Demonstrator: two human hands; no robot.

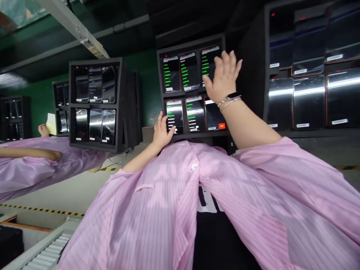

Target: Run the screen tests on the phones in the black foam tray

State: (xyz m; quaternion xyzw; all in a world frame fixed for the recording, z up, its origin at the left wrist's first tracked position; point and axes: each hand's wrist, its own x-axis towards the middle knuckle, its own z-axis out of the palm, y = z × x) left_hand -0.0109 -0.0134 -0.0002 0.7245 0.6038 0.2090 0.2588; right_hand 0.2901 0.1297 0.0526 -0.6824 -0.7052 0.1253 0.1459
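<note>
A black foam tray [160, 80] stands in front of me and holds two rows of three phones. Several screens show green text lines. My left hand [161, 132] rests at the tray's lower left corner, fingers stretched, thumb on the lower left phone [174, 114]. My right hand [223, 77] is raised with fingers spread over the upper right phone [207, 62], holding nothing. A bracelet and a watch sit on that wrist. My pink striped coat [168, 210] fills the lower view.
A second foam tray of phones [95, 105] stands to the left, and larger trays with dark phones [309, 78] to the right. A co-worker's pink sleeve [33, 165] and hand with a paper [51, 123] are at the far left. Yellow-black tape [42, 210] and rollers [47, 251] lie lower left.
</note>
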